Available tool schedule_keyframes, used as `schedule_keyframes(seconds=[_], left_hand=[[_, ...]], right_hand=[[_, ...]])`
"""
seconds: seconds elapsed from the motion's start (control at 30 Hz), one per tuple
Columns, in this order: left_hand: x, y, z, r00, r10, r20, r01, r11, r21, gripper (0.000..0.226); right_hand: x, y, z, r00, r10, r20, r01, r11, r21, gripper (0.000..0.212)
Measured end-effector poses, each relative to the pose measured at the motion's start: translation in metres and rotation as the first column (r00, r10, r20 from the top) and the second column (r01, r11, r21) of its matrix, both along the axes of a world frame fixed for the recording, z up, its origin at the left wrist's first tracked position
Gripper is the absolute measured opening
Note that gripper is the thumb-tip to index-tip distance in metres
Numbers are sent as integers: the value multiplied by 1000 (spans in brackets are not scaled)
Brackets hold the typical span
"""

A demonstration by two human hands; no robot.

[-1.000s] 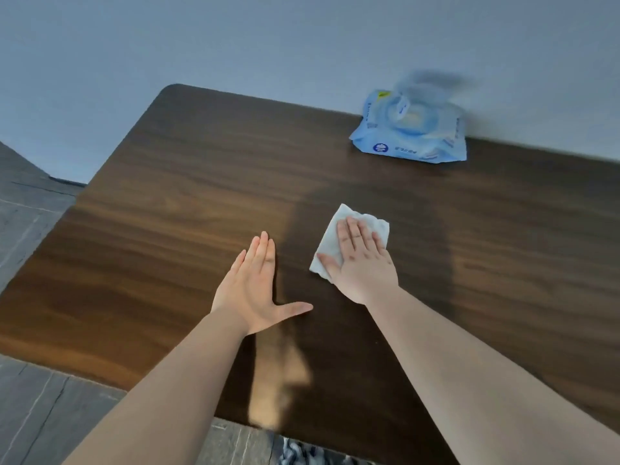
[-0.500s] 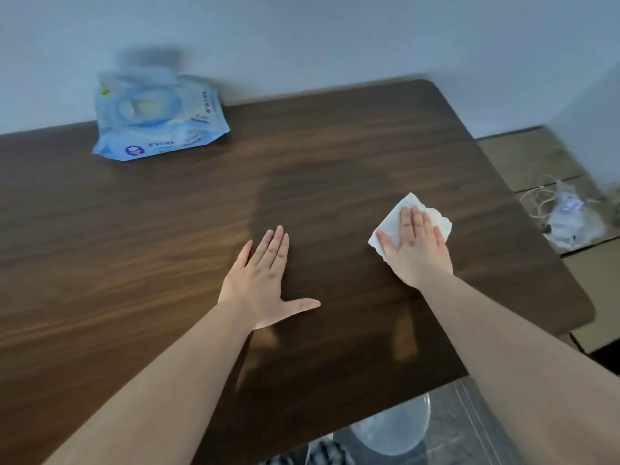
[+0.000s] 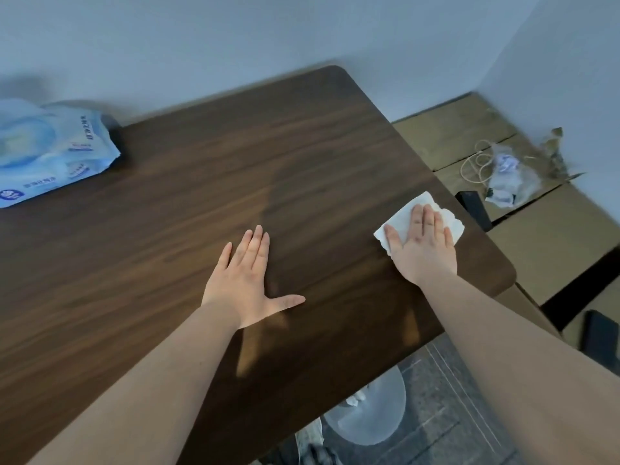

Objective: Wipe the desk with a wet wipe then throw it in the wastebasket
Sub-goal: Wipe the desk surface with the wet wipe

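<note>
A white wet wipe (image 3: 399,218) lies flat on the dark wooden desk (image 3: 208,182), close to its right edge. My right hand (image 3: 423,245) presses down on the wipe with flat, straight fingers. My left hand (image 3: 246,280) rests palm-down on the bare desk to the left, fingers together and thumb spread, holding nothing. Below the desk's front edge stands a pale translucent wastebasket (image 3: 369,414) with something white inside; the desk hides part of it.
A blue pack of wet wipes (image 3: 50,149) lies at the desk's far left by the wall. Cardboard boxes (image 3: 543,236) stand right of the desk, with a cord and crumpled plastic (image 3: 503,176) on top. Dark grey floor shows below.
My right hand has slid the wipe rightward across the desk, from its middle to near the right edge. The view has turned right; the left hand stays flat on the desk.
</note>
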State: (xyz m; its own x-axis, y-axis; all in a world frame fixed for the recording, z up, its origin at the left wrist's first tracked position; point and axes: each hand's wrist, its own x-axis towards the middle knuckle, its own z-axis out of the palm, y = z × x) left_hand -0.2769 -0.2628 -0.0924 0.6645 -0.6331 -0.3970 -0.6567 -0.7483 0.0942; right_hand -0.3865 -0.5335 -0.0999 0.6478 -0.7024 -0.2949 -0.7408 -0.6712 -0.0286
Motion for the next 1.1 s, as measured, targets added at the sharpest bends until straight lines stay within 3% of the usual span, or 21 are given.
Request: schedule_keyframes(seconds=[0.17, 0.37, 0.6, 0.9, 1.0, 1.1], left_hand=[[-3, 0, 4, 997, 62, -38, -62, 998, -4, 122], [-10, 33, 7, 994, 104, -22, -105, 994, -27, 113], [-29, 196, 16, 954, 300, 14, -301, 953, 37, 116], [-86, 417, 22, 749, 663, 22, -660, 743, 112, 124], [-110, 472, 21, 647, 761, 55, -761, 639, 108, 117], [-125, 510, 18, 586, 808, 56, -808, 578, 115, 123]], right_hand=[[-19, 25, 4, 1000, 23, -17, -23, 1000, 14, 76], [-26, 64, 4, 933, 348, -95, -346, 938, 32, 78], [-2, 182, 15, 714, 699, -46, -690, 713, 126, 80], [42, 399, 10, 368, 927, 75, -921, 352, 166, 79], [46, 472, 7, 281, 956, 88, -950, 263, 170, 75], [49, 542, 5, 212, 974, 85, -963, 193, 190, 74]])
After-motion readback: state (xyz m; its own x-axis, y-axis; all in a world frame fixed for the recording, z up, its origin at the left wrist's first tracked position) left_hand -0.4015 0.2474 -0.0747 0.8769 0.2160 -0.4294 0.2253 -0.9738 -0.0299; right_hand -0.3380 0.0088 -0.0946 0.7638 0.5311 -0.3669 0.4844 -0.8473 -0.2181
